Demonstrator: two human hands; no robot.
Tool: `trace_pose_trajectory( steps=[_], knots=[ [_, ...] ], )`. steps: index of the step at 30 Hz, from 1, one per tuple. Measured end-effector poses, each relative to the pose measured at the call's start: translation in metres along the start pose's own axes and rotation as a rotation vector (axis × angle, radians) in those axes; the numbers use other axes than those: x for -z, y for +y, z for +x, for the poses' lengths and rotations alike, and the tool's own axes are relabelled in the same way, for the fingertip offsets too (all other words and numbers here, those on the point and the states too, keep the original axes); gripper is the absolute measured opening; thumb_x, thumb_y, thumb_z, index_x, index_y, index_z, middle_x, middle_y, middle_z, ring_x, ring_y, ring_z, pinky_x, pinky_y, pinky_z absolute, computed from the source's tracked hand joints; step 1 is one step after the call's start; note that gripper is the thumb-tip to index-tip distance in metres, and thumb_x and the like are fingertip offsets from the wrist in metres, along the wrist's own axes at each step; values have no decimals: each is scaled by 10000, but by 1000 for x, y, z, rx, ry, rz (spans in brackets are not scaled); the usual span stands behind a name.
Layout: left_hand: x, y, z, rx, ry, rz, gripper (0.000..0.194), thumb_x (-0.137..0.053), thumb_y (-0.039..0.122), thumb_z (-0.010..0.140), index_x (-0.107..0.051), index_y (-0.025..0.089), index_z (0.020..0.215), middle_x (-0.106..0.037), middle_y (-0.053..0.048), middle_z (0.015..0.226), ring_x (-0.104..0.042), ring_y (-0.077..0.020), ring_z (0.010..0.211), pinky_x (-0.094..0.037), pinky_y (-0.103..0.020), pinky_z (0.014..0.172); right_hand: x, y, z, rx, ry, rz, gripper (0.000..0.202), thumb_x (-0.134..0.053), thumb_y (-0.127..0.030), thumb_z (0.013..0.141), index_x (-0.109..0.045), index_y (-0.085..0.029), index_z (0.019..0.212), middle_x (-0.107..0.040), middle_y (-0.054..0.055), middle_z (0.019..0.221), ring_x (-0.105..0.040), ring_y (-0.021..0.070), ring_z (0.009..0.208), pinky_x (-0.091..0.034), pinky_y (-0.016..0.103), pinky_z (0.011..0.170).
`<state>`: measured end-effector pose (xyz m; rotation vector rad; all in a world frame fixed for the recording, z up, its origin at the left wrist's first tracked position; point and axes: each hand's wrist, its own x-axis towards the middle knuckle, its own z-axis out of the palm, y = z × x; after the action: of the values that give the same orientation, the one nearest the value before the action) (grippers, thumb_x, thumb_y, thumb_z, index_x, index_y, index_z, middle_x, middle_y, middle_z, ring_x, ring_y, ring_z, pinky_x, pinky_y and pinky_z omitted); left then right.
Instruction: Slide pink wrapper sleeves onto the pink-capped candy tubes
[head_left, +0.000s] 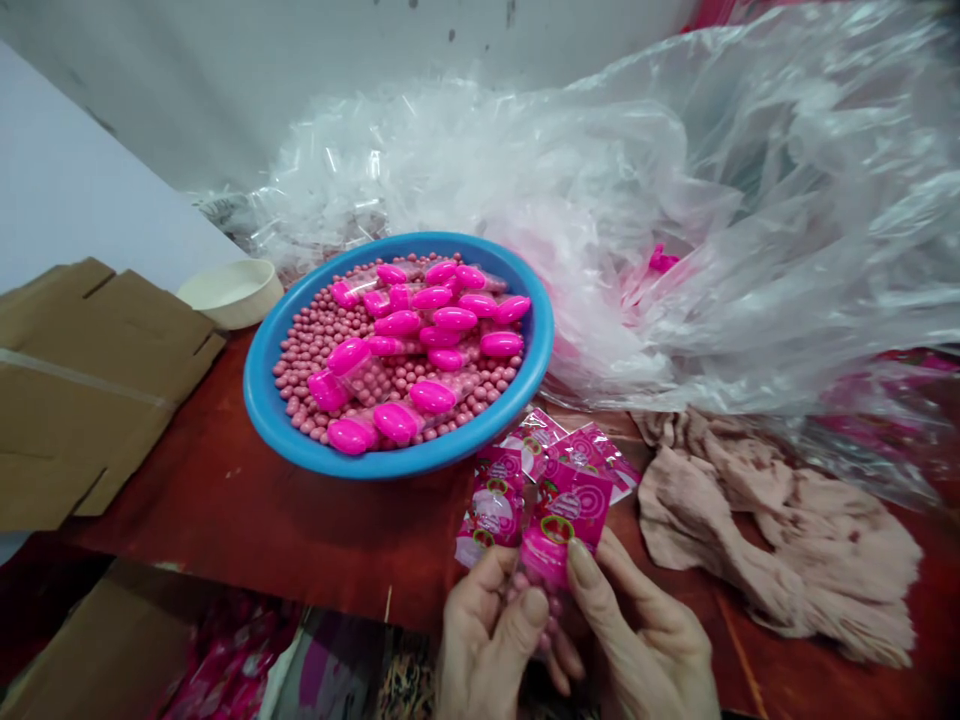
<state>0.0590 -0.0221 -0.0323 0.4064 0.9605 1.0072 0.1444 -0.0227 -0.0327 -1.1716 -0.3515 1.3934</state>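
Near the table's front edge, my left hand point(487, 635) pinches a small clear bottle point(546, 560) with a pink cap and pink balls inside. A pink printed wrapper point(577, 495) lies over or just behind the cap; which of the two I cannot tell. My right hand point(645, 630) is closed at the other side, its thumb pressing the wrapper's lower edge against the cap. Several more printed wrappers point(491, 500) lie flat just beyond my hands. Behind them, a blue basin point(259, 410) holds loose pink balls and several pink-capped bottles point(401, 422).
A crumpled beige cloth point(780, 540) lies at the right. Large clear plastic bags point(712, 200) heap up along the wall. At the left are folded cardboard point(90, 390) and a cream bowl point(232, 295). Below the red tabletop point(300, 530), an open box shows pink packets point(232, 660).
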Motion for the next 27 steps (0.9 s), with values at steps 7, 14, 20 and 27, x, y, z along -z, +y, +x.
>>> trace_pose_trajectory(
  steps=[7, 14, 20, 27],
  knots=[
    [11, -15, 1, -157, 120, 98, 311, -672, 449, 732, -645, 149, 810, -459, 49, 556, -383, -53, 465, -294, -177, 426, -3, 20, -6, 107, 181, -208, 247, -778, -405, 640, -735, -196, 762, -657, 4, 710, -547, 88, 511, -423, 129, 390],
    [3, 5, 3, -169, 68, 276, 329, -642, 469, 744, -622, 141, 762, -442, 49, 548, -376, -62, 456, -287, -184, 425, -5, 17, -7, -46, 180, -41, 441, -821, -425, 581, -724, -172, 928, -737, 56, 795, -655, 163, 620, -520, 215, 545],
    [-1, 12, -2, -241, 94, 555, 279, -603, 433, 775, -657, 160, 778, -458, 33, 521, -402, -94, 462, -319, -216, 457, -12, -9, 2, -186, 10, 176, 245, -833, -320, 593, -718, -168, 747, -692, 27, 613, -603, 121, 465, -444, 168, 404],
    [3, 8, -11, -324, 170, 604, 238, -608, 399, 773, -727, 198, 823, -541, -3, 571, -409, -129, 516, -355, -244, 525, -15, -2, -5, -89, 164, -79, 320, -859, -369, 495, -709, -139, 659, -685, 27, 623, -610, 129, 538, -501, 167, 498]
  ],
)
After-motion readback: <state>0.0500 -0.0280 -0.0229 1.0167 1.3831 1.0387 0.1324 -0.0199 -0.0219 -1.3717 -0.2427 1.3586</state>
